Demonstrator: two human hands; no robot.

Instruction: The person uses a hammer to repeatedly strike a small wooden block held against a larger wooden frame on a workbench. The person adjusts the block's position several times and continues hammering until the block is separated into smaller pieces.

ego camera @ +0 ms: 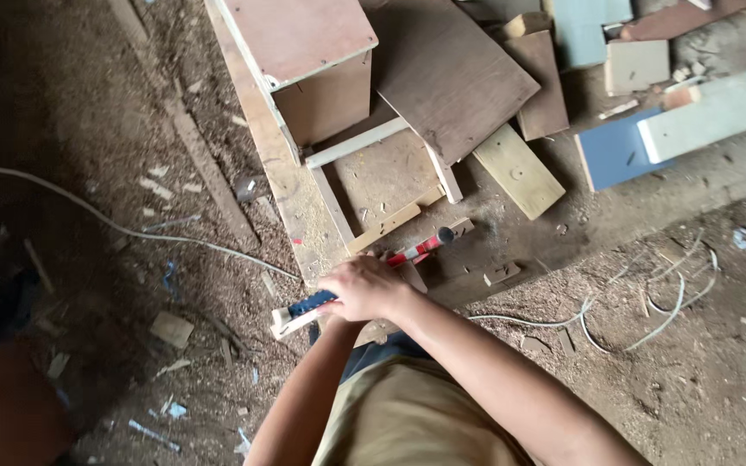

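A: What is under your right hand (364, 289)?

B: A slim blue-and-white tool (304, 309) with a pale tip. Your right hand is closed over its right end, fingers curled down on it, and the blue part sticks out to the left, low in the middle of the scene, above your lap. I cannot tell what kind of tool it is.

A: And your left hand?

B: Your left forearm rises from below toward the same spot, but the hand itself is hidden beneath your right hand, so I cannot tell whether it grips anything or lies loose.

A: What lies just beside your hands?

B: A red-and-white handled tool (420, 248) with a dark end lies just past your knuckles, pointing to the far right. Both rest at the near end of a long pale wooden plank (282, 173) that runs away from you.

A: Farther out?

B: On that plank stands a brown plywood box (308, 52) at the far end, with a frame of thin white wooden strips (351, 147) around a bare panel nearer you. To the right lie a dark brown board (446, 78), a short light yellow plank (518, 171) and a blue flat panel (615, 148). A pale cable (114, 224) crosses the sawdust floor (692, 371) on the left, and more loops of it lie on the right.
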